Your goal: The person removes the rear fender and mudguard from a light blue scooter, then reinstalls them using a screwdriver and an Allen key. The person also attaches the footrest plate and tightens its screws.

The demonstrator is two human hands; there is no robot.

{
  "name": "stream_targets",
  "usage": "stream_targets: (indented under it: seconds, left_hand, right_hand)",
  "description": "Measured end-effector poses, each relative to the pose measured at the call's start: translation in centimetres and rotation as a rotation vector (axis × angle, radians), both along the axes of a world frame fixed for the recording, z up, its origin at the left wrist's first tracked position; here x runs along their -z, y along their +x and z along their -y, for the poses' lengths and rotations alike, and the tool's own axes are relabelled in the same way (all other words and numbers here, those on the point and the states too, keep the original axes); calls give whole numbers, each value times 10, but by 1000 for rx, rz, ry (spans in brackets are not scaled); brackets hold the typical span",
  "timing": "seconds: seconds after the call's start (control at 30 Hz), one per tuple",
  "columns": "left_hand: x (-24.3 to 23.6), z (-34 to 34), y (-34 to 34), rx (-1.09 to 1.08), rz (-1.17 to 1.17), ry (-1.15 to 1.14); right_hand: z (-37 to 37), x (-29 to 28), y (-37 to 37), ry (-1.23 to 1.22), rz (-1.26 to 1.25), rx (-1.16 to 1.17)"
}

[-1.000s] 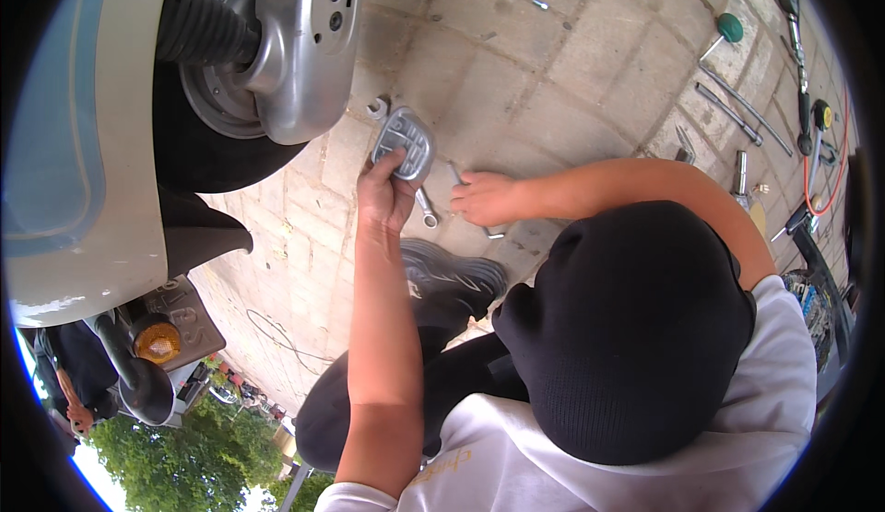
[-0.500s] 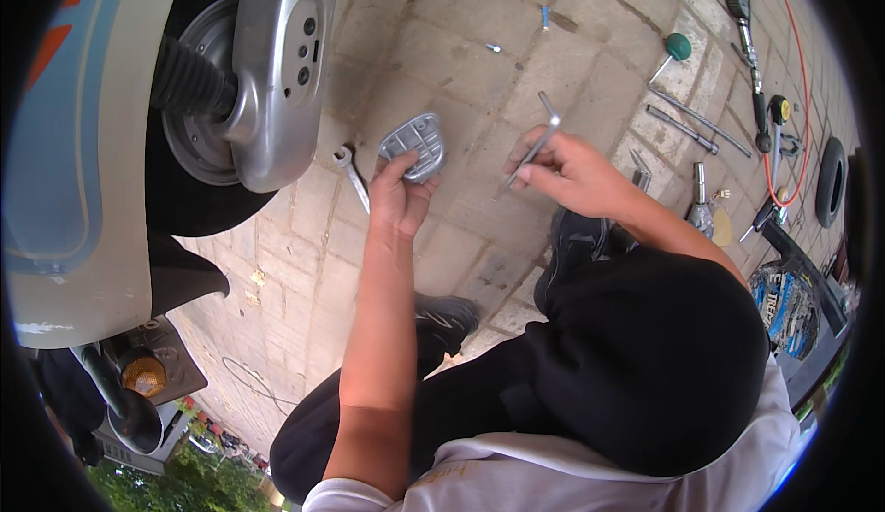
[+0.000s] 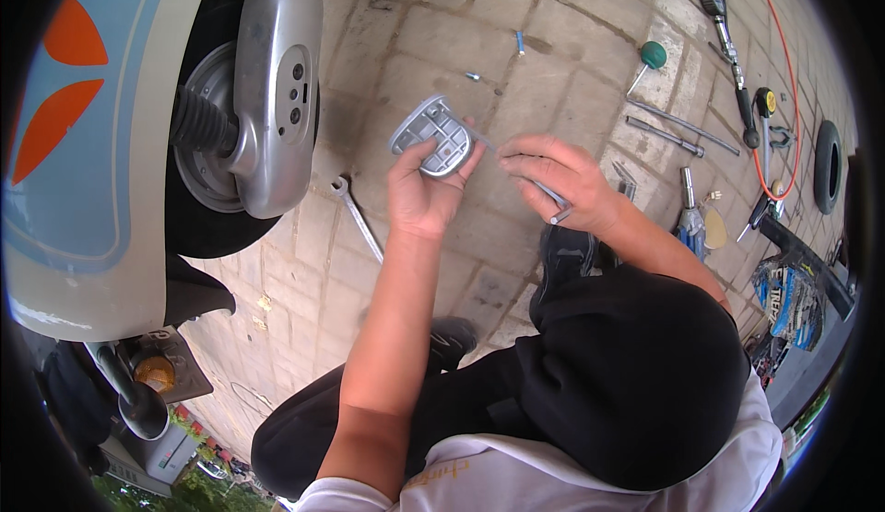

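My left hand (image 3: 419, 194) holds a small grey metal cover plate (image 3: 431, 134) up in front of me, its ribbed inner side showing. Just to its right, my right hand (image 3: 562, 180) grips a thin metal hand tool (image 3: 539, 189) whose tip points toward the plate's edge. Both hands hover over the paved ground beside a scooter's rear wheel (image 3: 207, 134) and its silver swing arm cover (image 3: 277, 88).
A spanner (image 3: 358, 219) lies on the brick paving (image 3: 433, 42) below the plate. Several tools lie at the right: a green-handled screwdriver (image 3: 647, 60), metal rods (image 3: 678, 125), a ratchet (image 3: 724, 23), an orange hose (image 3: 784, 70), a small tyre (image 3: 828, 166). Loose screws (image 3: 519, 44) lie beyond.
Both hands rose from the ground. The left lifted the grey plate and turned it over; the right picked up the thin tool and brought it beside the plate.
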State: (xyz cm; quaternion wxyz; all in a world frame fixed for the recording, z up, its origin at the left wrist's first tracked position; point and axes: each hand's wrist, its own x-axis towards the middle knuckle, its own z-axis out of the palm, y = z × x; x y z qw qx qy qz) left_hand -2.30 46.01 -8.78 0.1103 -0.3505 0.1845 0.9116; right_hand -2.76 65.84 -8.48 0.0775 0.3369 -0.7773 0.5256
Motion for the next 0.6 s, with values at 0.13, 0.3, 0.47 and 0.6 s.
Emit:
stream_targets:
  seconds: [0.13, 0.3, 0.47, 0.6]
  left_hand:
    - [-8, -6, 3, -45, 32, -12]
    - [-15, -8, 2, -95, 68, -2]
    - [-18, -8, 1, -79, 50, -39]
    - [-19, -6, 0, -16, 57, -120]
  right_hand:
    - [2, 1, -5, 14, -31, -34]
    - [5, -4, -5, -14, -100, -66]
    - [10, -5, -6, -20, -90, -60]
    - [12, -7, -10, -17, -186, -106]
